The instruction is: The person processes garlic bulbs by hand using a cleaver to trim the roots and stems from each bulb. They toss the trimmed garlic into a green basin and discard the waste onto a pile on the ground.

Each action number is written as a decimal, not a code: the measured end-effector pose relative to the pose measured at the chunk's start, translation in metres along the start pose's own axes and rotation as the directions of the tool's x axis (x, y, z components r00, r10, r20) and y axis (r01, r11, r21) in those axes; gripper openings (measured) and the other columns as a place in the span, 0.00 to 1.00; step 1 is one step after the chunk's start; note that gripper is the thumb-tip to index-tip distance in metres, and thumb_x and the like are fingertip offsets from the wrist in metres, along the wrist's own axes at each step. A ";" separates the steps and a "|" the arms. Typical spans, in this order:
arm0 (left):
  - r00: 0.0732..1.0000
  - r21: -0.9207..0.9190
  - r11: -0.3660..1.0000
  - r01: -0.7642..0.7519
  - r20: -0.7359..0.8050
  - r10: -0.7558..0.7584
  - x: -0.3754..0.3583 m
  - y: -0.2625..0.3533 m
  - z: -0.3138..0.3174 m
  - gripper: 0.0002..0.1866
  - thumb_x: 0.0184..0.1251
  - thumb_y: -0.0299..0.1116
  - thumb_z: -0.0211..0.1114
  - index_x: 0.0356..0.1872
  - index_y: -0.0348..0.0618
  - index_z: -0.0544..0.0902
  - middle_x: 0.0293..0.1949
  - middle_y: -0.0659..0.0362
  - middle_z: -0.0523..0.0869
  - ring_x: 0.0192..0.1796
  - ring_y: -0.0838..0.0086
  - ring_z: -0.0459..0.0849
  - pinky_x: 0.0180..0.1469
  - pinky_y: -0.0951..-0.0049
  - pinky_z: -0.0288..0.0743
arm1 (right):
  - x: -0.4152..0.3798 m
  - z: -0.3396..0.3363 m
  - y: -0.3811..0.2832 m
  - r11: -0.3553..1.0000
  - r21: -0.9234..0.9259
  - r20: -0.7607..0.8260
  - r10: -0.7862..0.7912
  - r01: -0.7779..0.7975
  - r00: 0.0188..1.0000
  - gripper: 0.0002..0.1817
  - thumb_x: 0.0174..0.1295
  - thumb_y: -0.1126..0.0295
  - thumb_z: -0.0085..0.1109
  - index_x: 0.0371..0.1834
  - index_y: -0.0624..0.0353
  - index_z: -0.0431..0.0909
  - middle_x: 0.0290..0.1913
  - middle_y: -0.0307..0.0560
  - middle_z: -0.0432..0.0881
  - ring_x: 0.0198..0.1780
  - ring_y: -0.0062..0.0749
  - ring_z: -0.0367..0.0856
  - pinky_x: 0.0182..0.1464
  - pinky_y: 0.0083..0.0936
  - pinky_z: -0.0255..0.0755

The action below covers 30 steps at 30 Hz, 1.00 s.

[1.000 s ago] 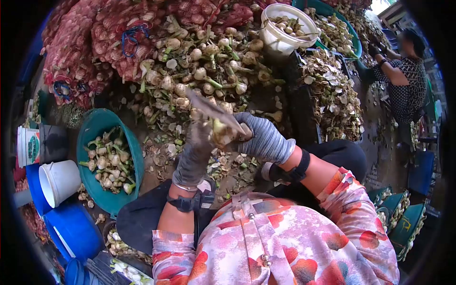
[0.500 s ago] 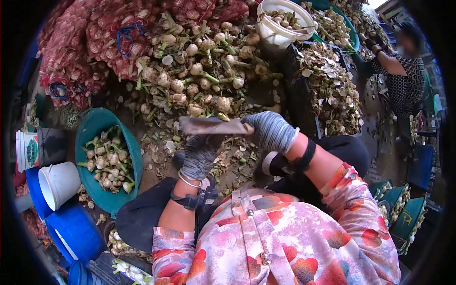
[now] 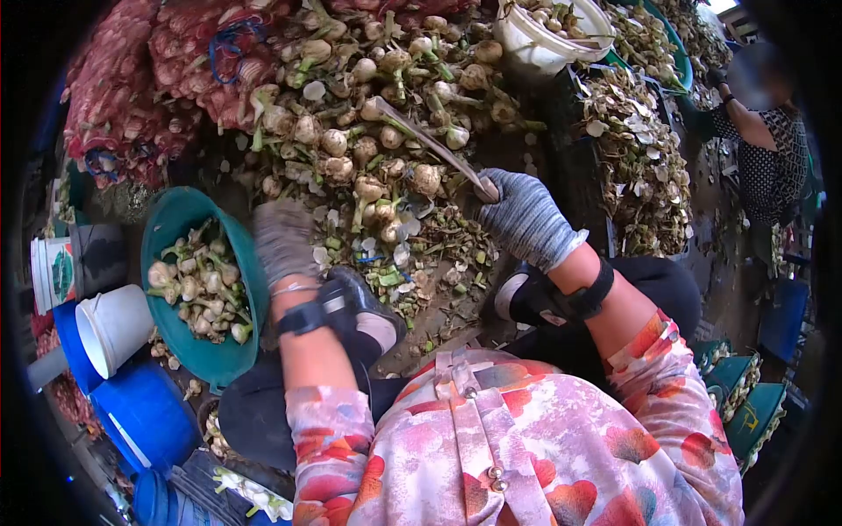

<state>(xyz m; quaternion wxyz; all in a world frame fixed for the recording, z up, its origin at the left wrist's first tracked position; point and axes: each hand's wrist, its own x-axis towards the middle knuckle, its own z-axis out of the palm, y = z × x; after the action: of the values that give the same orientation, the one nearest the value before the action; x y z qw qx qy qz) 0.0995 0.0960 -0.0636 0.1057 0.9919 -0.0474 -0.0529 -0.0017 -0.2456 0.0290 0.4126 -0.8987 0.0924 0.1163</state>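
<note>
My right hand (image 3: 528, 219), in a grey knitted glove, is closed round the handle of a knife (image 3: 438, 149). The long blade points up and left over a heap of garlic bulbs (image 3: 338, 143) with cut stalks. My left hand (image 3: 285, 238), gloved alike, is beside the right rim of a teal basin (image 3: 253, 302); motion smears its fingers. Inside the basin lie peeled-looking garlic bulbs (image 3: 200, 289) with short stems. Between my legs, stalk cuttings and skins (image 3: 408, 280) litter the ground.
Red mesh sacks (image 3: 132, 96) of garlic stand at the upper left. A white bucket (image 3: 545, 48) and a black crate of garlic skins (image 3: 636, 167) are to the right. Blue and white tubs (image 3: 114, 329) lie at the left. Another person (image 3: 763, 140) sits at the far right.
My hands have moved apart. The left went left toward the teal basin; the right shifted slightly right with the knife, whose blade now slants up over the heap.
</note>
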 end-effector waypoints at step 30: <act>0.589 0.257 0.642 -0.723 -0.258 0.766 -0.062 0.074 0.069 0.29 0.65 0.50 0.61 0.66 0.54 0.71 0.60 0.56 0.77 0.60 0.59 0.77 0.63 0.53 0.68 | -0.037 0.006 -0.001 0.906 -0.262 0.188 -0.290 0.332 0.938 0.13 0.49 0.64 0.66 0.39 0.51 0.79 0.29 0.52 0.82 0.35 0.52 0.83 0.36 0.41 0.77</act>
<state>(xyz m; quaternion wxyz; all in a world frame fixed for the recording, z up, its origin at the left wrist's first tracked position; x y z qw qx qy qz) 0.0236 0.0160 -0.1092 0.0623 0.8778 -0.4423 0.1732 -0.0375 -0.2379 0.0369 0.2953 -0.9416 -0.1007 0.1262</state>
